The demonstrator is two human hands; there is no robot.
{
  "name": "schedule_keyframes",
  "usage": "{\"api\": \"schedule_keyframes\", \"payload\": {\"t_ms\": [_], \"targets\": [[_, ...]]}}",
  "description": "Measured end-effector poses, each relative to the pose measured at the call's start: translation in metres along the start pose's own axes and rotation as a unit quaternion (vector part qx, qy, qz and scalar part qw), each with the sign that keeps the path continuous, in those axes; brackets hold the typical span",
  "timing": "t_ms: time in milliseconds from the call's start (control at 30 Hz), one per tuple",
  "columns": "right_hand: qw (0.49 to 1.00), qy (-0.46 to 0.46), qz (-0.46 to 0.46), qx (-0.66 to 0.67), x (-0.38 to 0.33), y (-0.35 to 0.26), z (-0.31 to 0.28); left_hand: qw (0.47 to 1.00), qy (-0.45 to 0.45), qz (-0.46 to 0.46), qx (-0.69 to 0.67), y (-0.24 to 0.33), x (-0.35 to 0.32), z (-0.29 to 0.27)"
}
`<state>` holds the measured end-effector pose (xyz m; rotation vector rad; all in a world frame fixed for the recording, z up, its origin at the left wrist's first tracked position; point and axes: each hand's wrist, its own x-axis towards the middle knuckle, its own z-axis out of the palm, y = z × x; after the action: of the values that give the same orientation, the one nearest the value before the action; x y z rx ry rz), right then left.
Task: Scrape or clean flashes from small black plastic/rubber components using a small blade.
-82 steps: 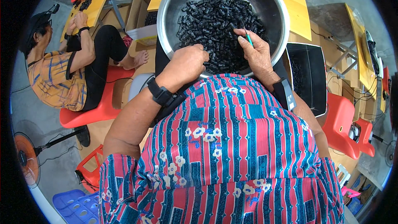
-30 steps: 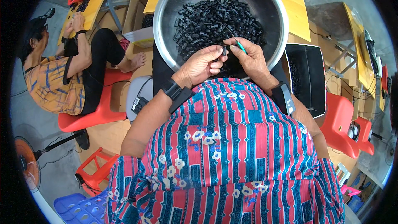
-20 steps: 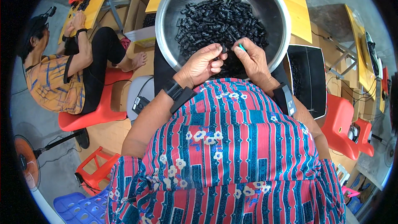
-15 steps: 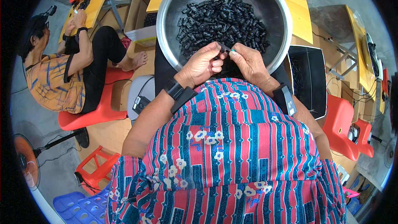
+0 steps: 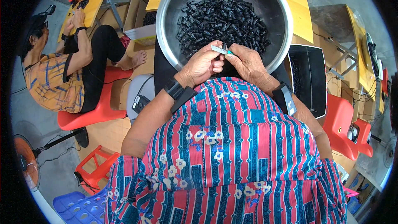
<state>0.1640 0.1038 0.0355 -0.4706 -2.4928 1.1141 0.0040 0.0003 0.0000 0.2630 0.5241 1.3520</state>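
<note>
A big steel bowl (image 5: 166, 29) full of small black plastic parts (image 5: 224, 23) sits on a yellow table in front of me. My left hand (image 5: 201, 64) and my right hand (image 5: 244, 62) meet at the bowl's near rim. Between their fingertips they pinch a small black part (image 5: 224, 49) together with a thin tool with a grey blade and a teal handle (image 5: 219, 50). My left fingers close on the blade end and the part; my right fingers close on the handle end. Both wrists wear black bands.
A person in an orange patterned shirt (image 5: 45, 79) sits on a red stool (image 5: 89, 116) at the left, working at another yellow table. A black bin (image 5: 306, 79) stands to my right. Red chairs (image 5: 344, 128), cardboard boxes (image 5: 139, 12), a fan (image 5: 27, 161) and a blue stool (image 5: 78, 207) surround me.
My hands drew together from apart over the pile to the bowl's near rim. The left hand picked up a black part and the tool in the right hand now meets it.
</note>
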Motion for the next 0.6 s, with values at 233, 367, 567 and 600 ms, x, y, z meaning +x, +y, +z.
{"api": "schedule_keyframes", "payload": {"t_ms": [233,367,567,600], "targets": [[0.999,0.0,0.04,0.031,0.0001,0.0008,-0.0005,1.0,-0.002,0.002,0.0,-0.0016,0.0009,-0.002],[1.0,-0.012,0.025,0.012,0.0006,0.0011,-0.0024,1.0,0.005,0.0,0.008,-0.0009,0.001,-0.0009],[1.0,-0.01,0.004,0.017,0.0016,-0.0013,-0.0034,1.0,-0.006,-0.003,0.021,0.0005,0.0025,-0.0011],[1.0,-0.01,0.001,0.014,0.0019,-0.0012,-0.0034,1.0,-0.005,-0.003,0.022,0.0005,0.0027,-0.0013]]}}
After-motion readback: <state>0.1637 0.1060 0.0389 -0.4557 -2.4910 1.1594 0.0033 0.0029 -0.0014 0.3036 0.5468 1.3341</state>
